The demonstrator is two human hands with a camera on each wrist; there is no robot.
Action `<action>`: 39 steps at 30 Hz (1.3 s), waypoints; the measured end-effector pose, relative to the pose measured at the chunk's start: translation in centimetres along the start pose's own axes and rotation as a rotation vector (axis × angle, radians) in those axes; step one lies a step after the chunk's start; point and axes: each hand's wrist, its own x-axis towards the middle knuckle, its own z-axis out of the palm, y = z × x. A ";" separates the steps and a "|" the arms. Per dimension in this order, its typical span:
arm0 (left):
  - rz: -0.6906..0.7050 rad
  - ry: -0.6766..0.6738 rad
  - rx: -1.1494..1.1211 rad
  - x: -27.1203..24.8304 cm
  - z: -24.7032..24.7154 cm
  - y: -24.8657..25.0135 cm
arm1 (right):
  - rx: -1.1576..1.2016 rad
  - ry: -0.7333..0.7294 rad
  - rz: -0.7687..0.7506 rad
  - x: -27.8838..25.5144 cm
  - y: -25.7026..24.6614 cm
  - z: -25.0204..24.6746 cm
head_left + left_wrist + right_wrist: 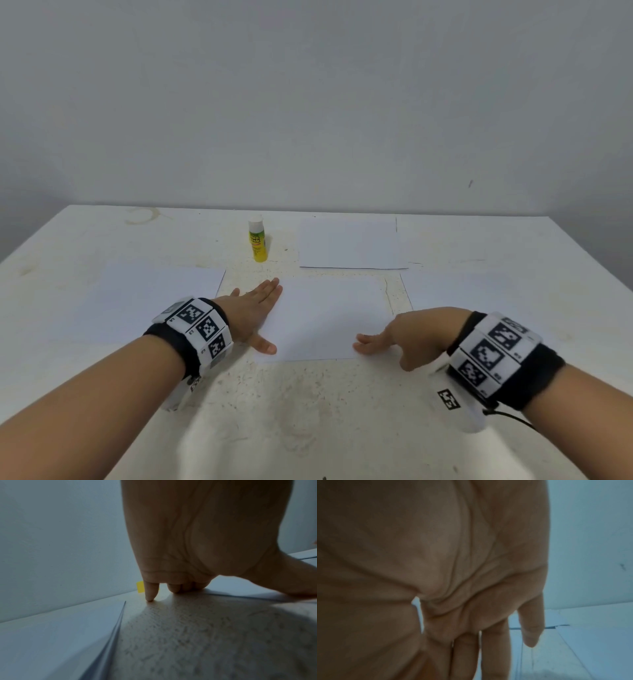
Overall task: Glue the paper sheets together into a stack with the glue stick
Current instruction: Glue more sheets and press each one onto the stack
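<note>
Both forearms extended forward, marker bands on both wrists. Left hand (255, 310) flat, palm down, fingers (272, 287) straight and together, thumb splayed toward the body. Right hand (407, 337) palm down, wrist raised, fingers (368, 344) extended pointing left, only the tips low. Neither hand has a grip on anything.

- Dark lettering is seen on the green-and-yellow label of the glue stick (258, 241), but it is too blurred to be read.
- Black-and-white square code markers are carried on the wristbands (202, 327); the small digits printed beside them cannot be made out.
</note>
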 end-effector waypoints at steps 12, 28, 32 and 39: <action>-0.002 -0.003 -0.006 0.1 0.0 0.0 | 0.141 0.388 -0.005 6.1 -2.7 -4.1; 0.002 0.010 -0.085 -0.3 0.0 -0.1 | 0.174 0.320 0.191 5.5 4.9 -1.6; 0.007 0.022 -0.110 -0.2 -0.2 -0.4 | 0.200 0.287 0.164 5.3 5.5 -0.8; 0.022 0.038 -0.123 0.3 -0.2 -0.9 | 0.197 0.314 0.175 6.2 5.1 0.0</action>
